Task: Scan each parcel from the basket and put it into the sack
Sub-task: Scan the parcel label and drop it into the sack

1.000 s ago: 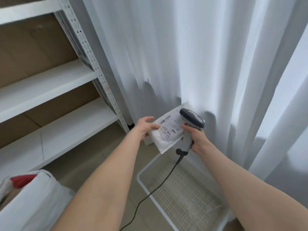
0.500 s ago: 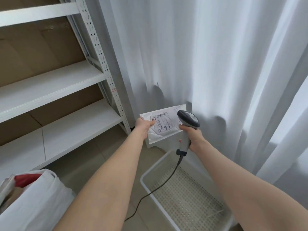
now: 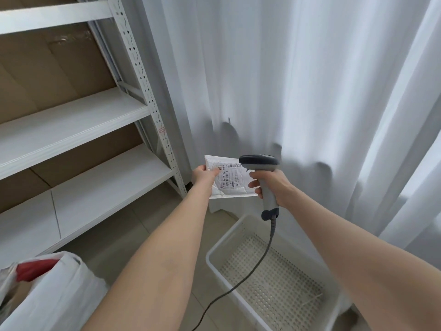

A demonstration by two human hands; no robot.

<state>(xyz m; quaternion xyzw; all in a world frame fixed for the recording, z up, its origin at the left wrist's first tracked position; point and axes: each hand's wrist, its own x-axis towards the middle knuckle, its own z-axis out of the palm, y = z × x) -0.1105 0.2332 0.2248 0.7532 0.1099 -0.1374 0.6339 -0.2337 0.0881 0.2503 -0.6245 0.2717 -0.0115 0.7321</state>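
My left hand [image 3: 204, 176] pinches the left edge of a white padded parcel [image 3: 226, 187] with a printed barcode label facing me. It is held up in front of the curtain. My right hand [image 3: 270, 183] grips the grey handle of a corded barcode scanner [image 3: 260, 163], whose dark head sits over the parcel's right edge and points left. Below, a white perforated basket [image 3: 222, 249] stands on the floor with nothing visible inside. The white sack [image 3: 62, 295] sits at bottom left, open, with something red showing inside.
A white metal shelf rack [image 3: 148, 91] with cardboard behind it fills the left side. White curtains [image 3: 310, 91] hang behind my hands. The scanner's cable [image 3: 241, 283] runs down across the basket's rim to the tiled floor [image 3: 143, 235].
The parcel has turned from tilted to nearly level and shifted a little left. The scanner head has swung round so that it points left across the label.
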